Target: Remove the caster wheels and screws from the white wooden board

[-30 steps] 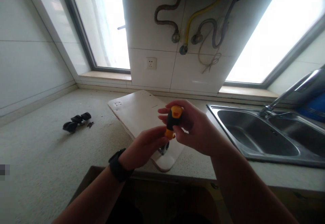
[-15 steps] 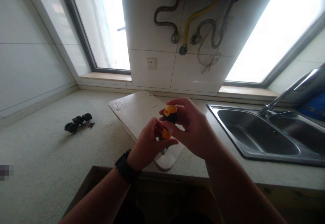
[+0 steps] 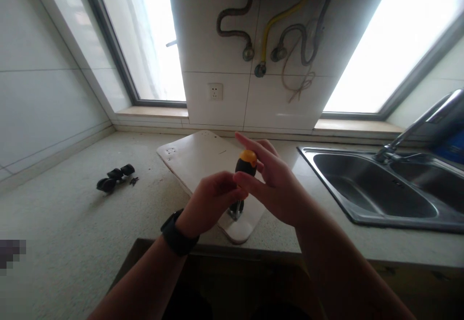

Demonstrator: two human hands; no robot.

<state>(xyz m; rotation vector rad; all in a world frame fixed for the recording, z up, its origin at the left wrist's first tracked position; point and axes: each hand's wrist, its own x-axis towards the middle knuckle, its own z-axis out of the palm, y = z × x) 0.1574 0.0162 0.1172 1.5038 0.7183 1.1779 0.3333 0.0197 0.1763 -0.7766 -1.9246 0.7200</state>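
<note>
A screwdriver (image 3: 246, 163) with an orange and black handle stands nearly upright over the near corner of a white board (image 3: 192, 158). My left hand (image 3: 217, 192) is closed round the lower part of the screwdriver. My right hand (image 3: 273, 180) is loosely round the top of the handle, thumb in front and other fingers behind, with the index finger stretched away. Below my left fingers a black caster wheel (image 3: 237, 207) with a metal plate sits on the board; the screwdriver's tip is hidden there.
Several black casters (image 3: 114, 177) lie on the counter at left, beside a small heap of screws (image 3: 134, 181). A steel double sink (image 3: 366, 184) with a faucet (image 3: 416, 129) is at right. The tiled wall has a socket (image 3: 215, 91) and hoses (image 3: 267, 35).
My right fingers have loosened and the index finger has straightened off the handle. My left hand has shifted slightly, and more of the black caster shows beneath it.
</note>
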